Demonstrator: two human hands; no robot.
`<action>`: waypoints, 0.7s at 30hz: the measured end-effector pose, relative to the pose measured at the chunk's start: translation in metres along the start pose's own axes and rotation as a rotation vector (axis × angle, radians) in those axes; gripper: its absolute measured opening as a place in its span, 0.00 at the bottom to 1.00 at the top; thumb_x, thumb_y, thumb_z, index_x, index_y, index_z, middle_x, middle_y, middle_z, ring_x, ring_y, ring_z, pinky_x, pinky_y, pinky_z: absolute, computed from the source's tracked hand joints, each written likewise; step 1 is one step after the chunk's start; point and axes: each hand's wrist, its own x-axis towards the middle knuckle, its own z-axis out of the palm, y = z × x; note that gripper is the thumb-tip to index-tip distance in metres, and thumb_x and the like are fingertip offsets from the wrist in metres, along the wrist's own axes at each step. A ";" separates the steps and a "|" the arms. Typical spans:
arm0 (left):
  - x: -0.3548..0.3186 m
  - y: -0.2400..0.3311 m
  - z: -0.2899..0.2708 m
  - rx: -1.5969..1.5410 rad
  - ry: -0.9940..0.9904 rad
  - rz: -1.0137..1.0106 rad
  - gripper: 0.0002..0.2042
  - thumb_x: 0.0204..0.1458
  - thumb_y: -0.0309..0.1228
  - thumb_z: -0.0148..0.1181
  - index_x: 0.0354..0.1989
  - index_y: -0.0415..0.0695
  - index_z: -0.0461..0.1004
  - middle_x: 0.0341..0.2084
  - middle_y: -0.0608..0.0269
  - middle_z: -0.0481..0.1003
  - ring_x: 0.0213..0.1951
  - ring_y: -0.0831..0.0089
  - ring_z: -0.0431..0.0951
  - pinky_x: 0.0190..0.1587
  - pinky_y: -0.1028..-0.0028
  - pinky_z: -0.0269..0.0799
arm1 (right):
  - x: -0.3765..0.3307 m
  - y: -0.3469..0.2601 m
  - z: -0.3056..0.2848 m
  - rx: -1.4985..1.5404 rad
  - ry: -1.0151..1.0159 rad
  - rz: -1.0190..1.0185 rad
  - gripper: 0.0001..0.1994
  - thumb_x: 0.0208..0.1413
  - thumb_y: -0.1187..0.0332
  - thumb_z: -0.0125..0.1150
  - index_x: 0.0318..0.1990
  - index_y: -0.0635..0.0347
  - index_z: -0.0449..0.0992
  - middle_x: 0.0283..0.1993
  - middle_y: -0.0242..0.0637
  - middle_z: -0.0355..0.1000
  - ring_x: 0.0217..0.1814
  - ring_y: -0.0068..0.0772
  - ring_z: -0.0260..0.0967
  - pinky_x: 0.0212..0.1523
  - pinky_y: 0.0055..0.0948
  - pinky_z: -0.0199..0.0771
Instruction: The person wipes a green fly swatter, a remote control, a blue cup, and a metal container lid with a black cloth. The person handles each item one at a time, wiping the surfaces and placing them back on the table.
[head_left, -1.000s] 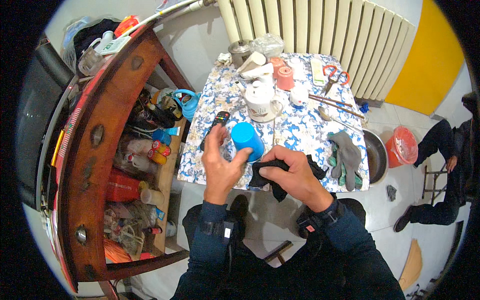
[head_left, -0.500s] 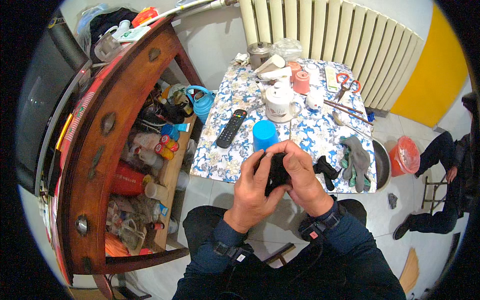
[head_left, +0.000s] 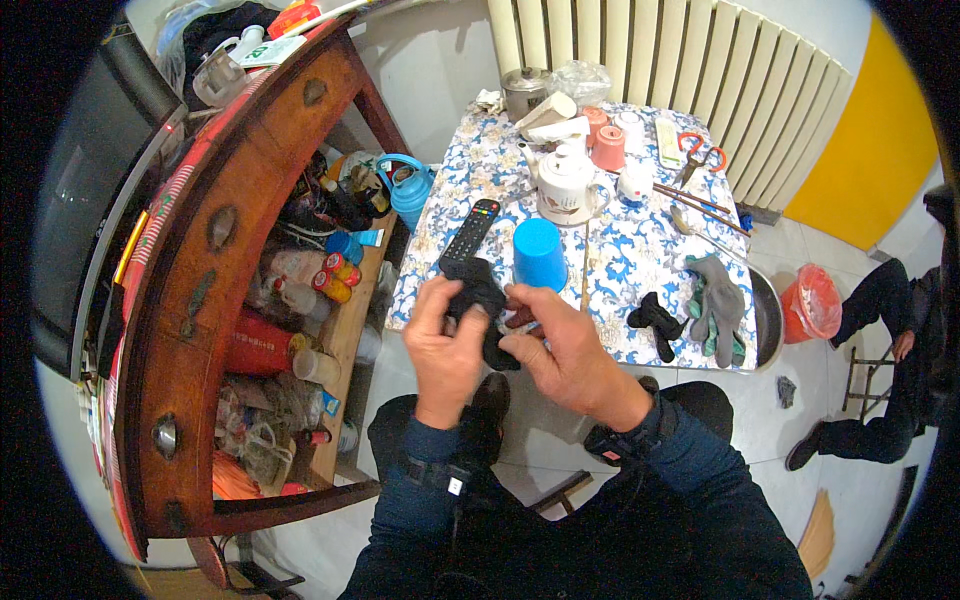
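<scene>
Both hands meet just below the near edge of the counter (head_left: 640, 250), over the person's lap. The left hand (head_left: 443, 345) has its fingers clenched around a black sock (head_left: 478, 292), gripping its upper part, while the right hand (head_left: 570, 350) pinches the lower end of the same sock between thumb and fingers. The sock is bunched between the 2 hands, in the air just in front of the counter edge and not resting on it. Just beyond it on the counter lie a black remote (head_left: 470, 232) and an upturned blue cup (head_left: 538, 254), side by side. Farther back stands a white teapot (head_left: 565, 183), with a pink cup (head_left: 608, 148) and red scissors (head_left: 698, 158) near the radiator. To the right, near the counter's front edge, another black sock (head_left: 655, 320) lies just beside a pair of grey gloves (head_left: 718, 300). A wooden shelf (head_left: 330, 330) crowded with bottles stands at the left.
</scene>
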 end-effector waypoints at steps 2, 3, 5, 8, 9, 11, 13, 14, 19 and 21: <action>0.012 -0.005 -0.018 -0.031 0.059 -0.075 0.14 0.58 0.17 0.68 0.52 0.33 0.79 0.43 0.62 0.80 0.44 0.76 0.80 0.46 0.72 0.77 | -0.004 0.002 0.002 -0.047 -0.099 0.015 0.23 0.67 0.66 0.72 0.63 0.69 0.74 0.49 0.58 0.79 0.51 0.59 0.83 0.49 0.46 0.84; 0.022 -0.009 -0.025 -0.081 0.093 -0.069 0.14 0.58 0.18 0.68 0.53 0.33 0.79 0.42 0.64 0.81 0.43 0.77 0.79 0.45 0.73 0.77 | -0.006 0.004 0.002 -0.066 -0.148 0.040 0.22 0.67 0.66 0.72 0.62 0.69 0.75 0.48 0.57 0.79 0.50 0.59 0.83 0.48 0.46 0.84; 0.050 -0.020 -0.039 0.014 0.123 -0.067 0.15 0.58 0.18 0.67 0.54 0.34 0.77 0.40 0.63 0.81 0.42 0.77 0.80 0.45 0.73 0.77 | -0.011 0.009 0.004 -0.080 -0.203 -0.020 0.20 0.66 0.65 0.73 0.58 0.66 0.75 0.46 0.56 0.79 0.45 0.62 0.82 0.45 0.50 0.83; 0.092 -0.040 -0.047 0.081 0.065 -0.084 0.13 0.60 0.19 0.63 0.53 0.36 0.76 0.43 0.65 0.81 0.43 0.77 0.79 0.48 0.74 0.75 | -0.018 0.019 0.007 -0.119 -0.314 -0.046 0.18 0.66 0.64 0.71 0.54 0.64 0.73 0.45 0.55 0.78 0.44 0.64 0.81 0.42 0.54 0.82; 0.106 -0.048 -0.046 0.100 0.047 -0.138 0.12 0.60 0.19 0.64 0.52 0.35 0.76 0.42 0.65 0.81 0.43 0.77 0.79 0.48 0.74 0.74 | -0.021 0.022 0.007 -0.161 -0.351 -0.069 0.17 0.66 0.63 0.71 0.53 0.64 0.73 0.45 0.55 0.78 0.44 0.64 0.81 0.42 0.54 0.82; 0.139 -0.065 -0.038 0.139 -0.051 -0.126 0.12 0.60 0.20 0.67 0.51 0.35 0.77 0.42 0.66 0.81 0.43 0.78 0.78 0.48 0.75 0.73 | -0.027 0.030 0.007 -0.246 -0.415 -0.106 0.17 0.66 0.62 0.71 0.52 0.64 0.72 0.44 0.55 0.76 0.44 0.64 0.80 0.42 0.55 0.82; 0.174 -0.084 -0.028 0.233 -0.195 -0.067 0.10 0.60 0.23 0.70 0.47 0.33 0.79 0.41 0.66 0.81 0.44 0.78 0.79 0.49 0.73 0.74 | -0.032 0.035 0.009 -0.262 -0.486 -0.117 0.17 0.66 0.62 0.69 0.50 0.65 0.72 0.44 0.54 0.75 0.42 0.64 0.80 0.41 0.56 0.82; 0.190 -0.095 -0.019 0.305 -0.235 0.015 0.11 0.59 0.24 0.72 0.46 0.33 0.80 0.40 0.62 0.82 0.42 0.74 0.80 0.48 0.71 0.76 | -0.034 0.037 0.009 -0.262 -0.526 -0.122 0.17 0.66 0.62 0.69 0.50 0.66 0.72 0.43 0.54 0.75 0.42 0.63 0.80 0.41 0.55 0.83; 0.222 -0.143 0.014 0.812 -0.482 0.333 0.12 0.58 0.31 0.73 0.47 0.39 0.84 0.49 0.50 0.82 0.55 0.49 0.81 0.58 0.58 0.76 | -0.045 0.046 0.006 -0.255 -0.811 -0.073 0.17 0.67 0.63 0.68 0.53 0.67 0.74 0.46 0.51 0.76 0.44 0.54 0.82 0.39 0.47 0.84; 0.232 -0.155 0.018 0.806 -0.477 0.478 0.12 0.60 0.33 0.72 0.47 0.40 0.84 0.47 0.51 0.79 0.54 0.46 0.78 0.57 0.53 0.75 | -0.051 0.050 0.005 -0.200 -0.880 -0.061 0.17 0.67 0.64 0.67 0.55 0.68 0.74 0.46 0.53 0.76 0.46 0.53 0.82 0.40 0.46 0.86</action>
